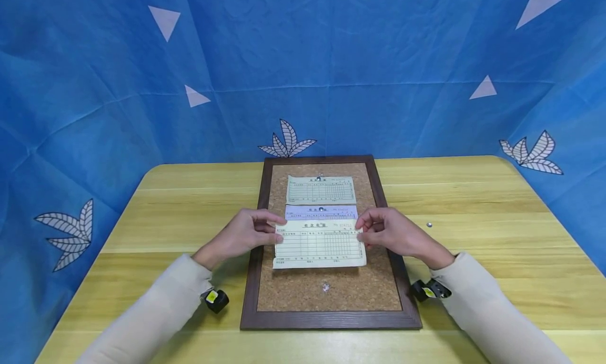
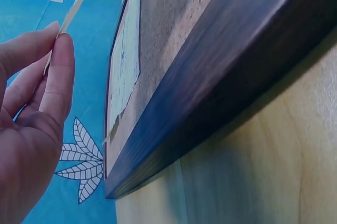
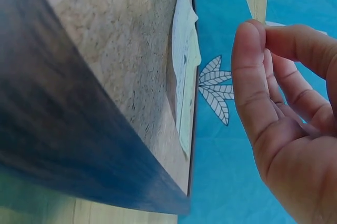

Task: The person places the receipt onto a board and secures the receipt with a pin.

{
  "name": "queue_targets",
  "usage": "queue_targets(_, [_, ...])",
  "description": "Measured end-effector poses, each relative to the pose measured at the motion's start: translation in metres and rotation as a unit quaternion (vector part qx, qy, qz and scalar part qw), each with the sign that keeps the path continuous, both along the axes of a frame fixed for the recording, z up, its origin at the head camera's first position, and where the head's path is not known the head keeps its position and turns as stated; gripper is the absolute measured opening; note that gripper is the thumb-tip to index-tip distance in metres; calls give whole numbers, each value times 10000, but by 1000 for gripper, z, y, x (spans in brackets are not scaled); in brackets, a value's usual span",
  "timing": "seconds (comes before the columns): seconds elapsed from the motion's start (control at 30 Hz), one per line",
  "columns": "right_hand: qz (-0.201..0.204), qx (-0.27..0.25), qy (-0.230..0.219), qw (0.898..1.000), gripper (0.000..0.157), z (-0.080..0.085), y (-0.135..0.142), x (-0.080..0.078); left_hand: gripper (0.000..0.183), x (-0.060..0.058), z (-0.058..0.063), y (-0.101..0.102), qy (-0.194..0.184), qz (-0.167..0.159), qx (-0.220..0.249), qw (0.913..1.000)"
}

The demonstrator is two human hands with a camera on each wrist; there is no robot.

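A pale yellow receipt slip [image 1: 319,245] with a printed grid is held by its two side edges above a framed corkboard [image 1: 289,295]. My left hand [image 1: 248,231] pinches the slip's left edge between thumb and fingers. On the opposite edge, my right hand [image 1: 388,231] pinches it the same way. Both wrist views show the slip edge-on, raised off the cork. Behind it, a lilac slip [image 1: 303,212] is pinned to the board, its lower part hidden by the yellow one. Higher up, a green slip [image 1: 322,193] is pinned near the board's top.
A pushpin [image 1: 325,287] sits in the lower cork, and a small silvery pin [image 1: 429,224] lies on the wooden table [image 1: 478,211] to the right. The board's dark raised frame [image 1: 331,320] surrounds the cork. A blue patterned cloth [image 1: 379,64] hangs behind the table.
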State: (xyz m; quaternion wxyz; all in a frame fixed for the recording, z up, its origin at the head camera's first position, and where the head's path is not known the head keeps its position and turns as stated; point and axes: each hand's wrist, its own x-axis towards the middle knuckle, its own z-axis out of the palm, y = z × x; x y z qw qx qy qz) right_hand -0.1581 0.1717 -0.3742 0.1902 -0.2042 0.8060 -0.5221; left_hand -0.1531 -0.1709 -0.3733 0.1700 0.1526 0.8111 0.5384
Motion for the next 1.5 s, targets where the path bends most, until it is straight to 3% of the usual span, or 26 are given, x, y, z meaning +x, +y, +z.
queue_targets(0.67, [98,139,-177,9997,13,-6,4,0,41,4,-8,5,-372,-60,34,9993])
queue_targets(1.1, [290,38,-303,9991,13,-14,4,0,36,5,-14,7,-230,-100,-221,9994])
queue_targets(1.5, [344,272,-235,9988,9,-15,5,-2,31,4,-21,7,42,-277,-262,9993])
